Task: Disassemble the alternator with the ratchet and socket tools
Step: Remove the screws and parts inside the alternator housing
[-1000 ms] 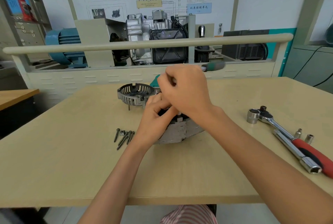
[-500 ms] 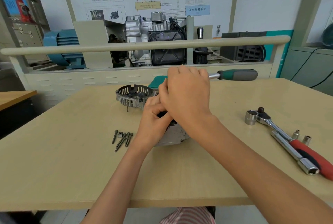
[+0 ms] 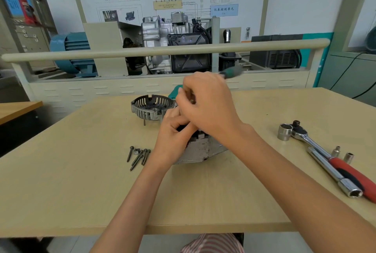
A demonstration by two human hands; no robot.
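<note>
Workshop bench of pale wood (image 3: 81, 191), head view: the alternator (image 3: 200, 151) sits mid-table under both hands. The right hand (image 3: 209, 106) curls round a green-handled ratchet (image 3: 231, 73), handle pointing away and right, blurred. The left hand (image 3: 175, 139) grips the housing beneath it. A vented end cover (image 3: 150, 108) stands just behind-left and holds nothing I can see; loose bolts (image 3: 139, 156) lie left.

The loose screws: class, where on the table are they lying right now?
In the head view the screws lie left of centre on the table, just left of the left hand and in front of the slotted housing cover.
</note>
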